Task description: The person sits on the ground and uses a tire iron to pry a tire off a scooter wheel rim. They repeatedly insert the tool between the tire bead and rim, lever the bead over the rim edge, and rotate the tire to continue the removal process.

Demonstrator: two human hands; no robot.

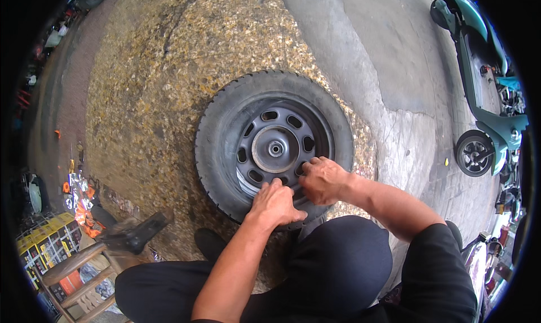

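A black tire [217, 145] on a dark steel wheel with oval slots [276, 132] lies flat on the speckled ground in front of me. My left hand [273, 202] grips the lower part of the tire, fingertips over its inner edge and thumb spread on the sidewall. A pale strip of the rim shows just left of those fingers. My right hand [321, 179] has its fingers curled at the lower right of the wheel, by a slot; the fingertips are partly hidden.
A green scooter [470, 69] stands along the right. At lower left are a wooden stool [79, 266], a yellow-and-black case [45, 238] and orange-and-silver scraps [84, 216]. My knees [344, 255] are just below the tire. Speckled ground [141, 97] meets grey concrete [394, 58] at the right.
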